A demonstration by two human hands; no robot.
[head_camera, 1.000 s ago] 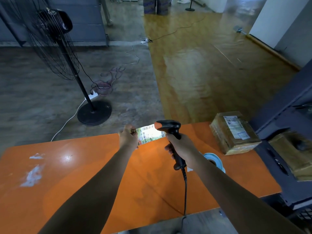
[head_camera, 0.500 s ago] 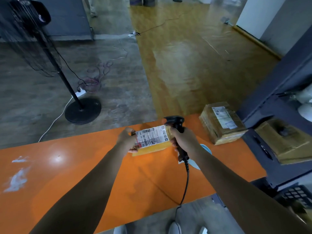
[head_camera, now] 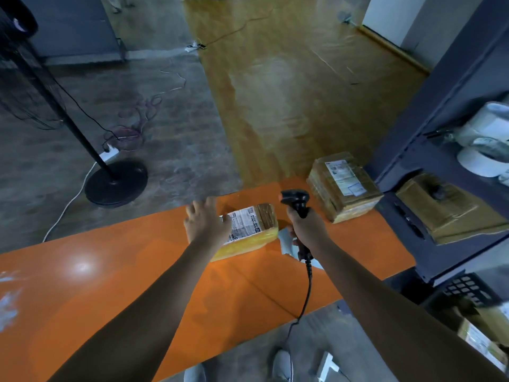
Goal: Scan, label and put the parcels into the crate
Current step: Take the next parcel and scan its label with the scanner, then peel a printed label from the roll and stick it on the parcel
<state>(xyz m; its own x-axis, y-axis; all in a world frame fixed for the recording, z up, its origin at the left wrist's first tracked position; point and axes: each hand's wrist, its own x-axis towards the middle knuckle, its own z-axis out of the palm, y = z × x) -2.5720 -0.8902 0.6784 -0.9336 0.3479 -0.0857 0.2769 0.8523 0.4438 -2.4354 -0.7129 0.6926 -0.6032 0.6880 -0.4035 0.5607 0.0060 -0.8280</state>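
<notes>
**Scanner gripped, small parcel flat on the worktop**

- Orange worktop [head_camera: 110, 285] lies under both hands.
- Dark rack [head_camera: 446, 128] is well right of the right fingers.
- Floor fan [head_camera: 115, 183] is well left of the left fingers and beyond them.
- Large parcel [head_camera: 330, 194] sits at the worktop's far right corner, label up, just right of the right fingers and beyond them.
- Crate [head_camera: 468, 288] is dark with grid walls. It sits low, off the worktop's end, right of the right fingers and nearer.
- Small parcel [head_camera: 256, 230] lies flat between the two hands, label [head_camera: 245, 223] up.
- Left hand [head_camera: 205, 221]: fingers straight and spread over the small parcel's left end. Can't tell if they touch it.
- Right hand [head_camera: 305, 230]: fingers wrapped round the scanner [head_camera: 296, 201] handle, head sticking up past the knuckles. Cable [head_camera: 307, 293] hangs over the near edge.
- Pale roll [head_camera: 285, 239] sits on the worktop, partly hidden under the right hand.
</notes>
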